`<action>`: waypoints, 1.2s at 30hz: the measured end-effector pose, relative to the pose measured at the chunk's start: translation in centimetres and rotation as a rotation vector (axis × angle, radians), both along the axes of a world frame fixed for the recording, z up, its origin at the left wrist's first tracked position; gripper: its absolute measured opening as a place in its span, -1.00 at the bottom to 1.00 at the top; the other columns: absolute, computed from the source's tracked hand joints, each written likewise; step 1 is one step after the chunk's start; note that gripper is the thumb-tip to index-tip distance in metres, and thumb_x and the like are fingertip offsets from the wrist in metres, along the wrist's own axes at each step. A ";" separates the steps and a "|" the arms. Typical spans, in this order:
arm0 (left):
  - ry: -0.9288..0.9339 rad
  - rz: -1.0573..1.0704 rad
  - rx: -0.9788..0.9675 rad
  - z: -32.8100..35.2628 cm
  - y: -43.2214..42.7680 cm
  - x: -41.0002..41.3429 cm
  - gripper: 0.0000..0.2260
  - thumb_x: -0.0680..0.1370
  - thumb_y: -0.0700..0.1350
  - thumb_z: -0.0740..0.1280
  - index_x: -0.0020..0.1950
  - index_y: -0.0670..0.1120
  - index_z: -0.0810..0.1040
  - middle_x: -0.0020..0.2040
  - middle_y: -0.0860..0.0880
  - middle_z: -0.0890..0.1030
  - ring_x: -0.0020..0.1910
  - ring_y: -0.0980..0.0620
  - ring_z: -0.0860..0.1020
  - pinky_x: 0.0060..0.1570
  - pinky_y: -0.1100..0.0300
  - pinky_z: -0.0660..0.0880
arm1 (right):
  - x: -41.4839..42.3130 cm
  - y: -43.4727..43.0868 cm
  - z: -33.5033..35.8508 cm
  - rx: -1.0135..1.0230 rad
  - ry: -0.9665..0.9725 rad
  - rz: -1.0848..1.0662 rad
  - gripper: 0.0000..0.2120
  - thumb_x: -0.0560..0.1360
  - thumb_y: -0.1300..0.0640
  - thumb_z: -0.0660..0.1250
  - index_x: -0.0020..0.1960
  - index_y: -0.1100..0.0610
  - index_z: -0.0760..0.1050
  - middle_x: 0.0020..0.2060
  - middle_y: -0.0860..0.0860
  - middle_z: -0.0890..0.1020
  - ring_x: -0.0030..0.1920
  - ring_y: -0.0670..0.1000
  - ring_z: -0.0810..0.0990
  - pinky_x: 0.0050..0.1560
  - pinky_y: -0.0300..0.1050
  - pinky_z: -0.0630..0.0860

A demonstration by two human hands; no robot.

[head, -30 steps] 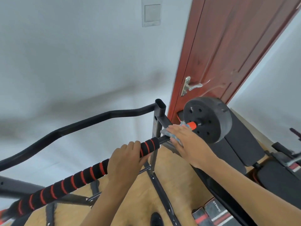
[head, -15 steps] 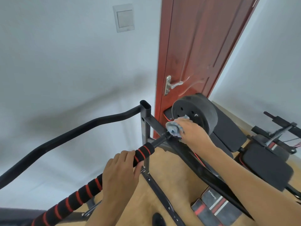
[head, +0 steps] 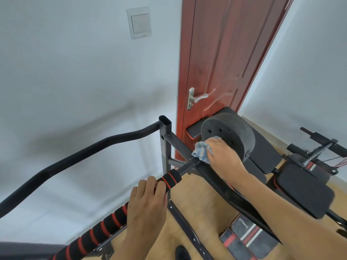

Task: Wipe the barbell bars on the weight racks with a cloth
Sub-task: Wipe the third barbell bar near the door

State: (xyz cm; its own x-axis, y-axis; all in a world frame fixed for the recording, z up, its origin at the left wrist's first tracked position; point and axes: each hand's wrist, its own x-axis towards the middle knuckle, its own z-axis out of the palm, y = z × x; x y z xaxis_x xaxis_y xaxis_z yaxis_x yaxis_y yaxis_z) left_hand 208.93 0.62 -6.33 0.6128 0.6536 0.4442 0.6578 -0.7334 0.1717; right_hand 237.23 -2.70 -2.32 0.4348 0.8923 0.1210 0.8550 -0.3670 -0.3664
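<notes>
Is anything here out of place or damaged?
Nothing looks damaged or spilled. One oddity: the pad and plate stand right by the door, so they seem to block it. The right hand holds the cloth at the bar.

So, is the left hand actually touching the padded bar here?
Touching. The head view shows the left hand wrapped over the padded bar, with no gap visible between them.

The far end of the bar [head: 185,168] is blocked by the weight plate [head: 228,136], close to the door [head: 225,62]. A short bare stretch is left free beside the foam grip [head: 170,180].
</notes>
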 end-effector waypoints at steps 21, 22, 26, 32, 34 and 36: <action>-0.151 0.480 0.005 -1.3 -5.5 -9.5 -0.59 0.50 0.19 0.34 0.14 -0.09 0.67 0.09 -0.12 0.64 0.02 -0.25 0.58 0.16 -0.23 0.39 | -4.1 -1.9 4.4 -0.239 0.139 0.144 -0.73 0.67 0.25 0.18 0.30 0.28 0.52 0.11 0.19 0.63 0.12 0.15 0.58 0.07 -0.15 0.40; -0.119 0.523 -0.006 -1.2 -5.5 -10.8 -0.50 0.48 0.27 0.33 0.13 -0.11 0.70 0.08 -0.14 0.65 0.02 -0.26 0.59 0.16 -0.23 0.39 | -5.1 -2.5 4.9 -0.102 0.138 0.171 -0.71 0.67 0.22 0.17 0.32 0.22 0.53 0.10 0.14 0.64 0.10 0.13 0.59 0.06 -0.12 0.42; 0.014 0.609 -0.093 -1.2 -5.3 -16.8 -0.37 0.41 0.39 0.29 0.15 -0.10 0.70 0.09 -0.13 0.66 0.04 -0.28 0.60 0.20 -0.23 0.36 | -10.6 -2.7 5.1 0.073 0.083 0.430 -0.67 0.60 0.00 0.15 0.27 0.03 0.55 -0.05 -0.07 0.54 -0.04 -0.06 0.48 0.01 -0.11 0.42; 0.092 0.546 -0.113 -1.9 -5.0 -19.1 -0.58 0.47 0.10 0.25 0.21 -0.07 0.66 0.10 -0.02 0.64 0.14 -0.13 0.51 0.23 -0.20 0.35 | -15.1 -0.1 0.7 -0.128 -0.248 0.724 -0.47 0.29 -0.38 0.50 0.12 -0.13 0.54 -0.16 -0.09 0.44 -0.16 -0.06 0.41 -0.12 -0.08 0.48; 0.084 0.550 -0.133 -1.7 -4.4 -19.0 -0.59 0.48 0.08 0.24 0.24 -0.06 0.63 0.11 0.00 0.63 0.13 -0.12 0.52 0.23 -0.18 0.35 | -15.2 0.9 0.2 -0.078 -0.261 0.733 -0.48 0.27 -0.35 0.53 0.09 -0.11 0.53 -0.18 -0.08 0.44 -0.18 -0.05 0.42 -0.14 -0.12 0.40; 0.056 0.555 -0.123 -1.7 -3.2 -19.0 -0.61 0.49 0.04 0.24 0.25 -0.05 0.62 0.11 0.01 0.62 0.11 -0.12 0.54 0.21 -0.15 0.34 | -15.1 2.0 -0.1 -0.036 -0.288 0.731 -0.52 0.29 -0.31 0.55 0.08 -0.08 0.55 -0.18 -0.06 0.44 -0.17 -0.01 0.42 -0.16 -0.11 0.34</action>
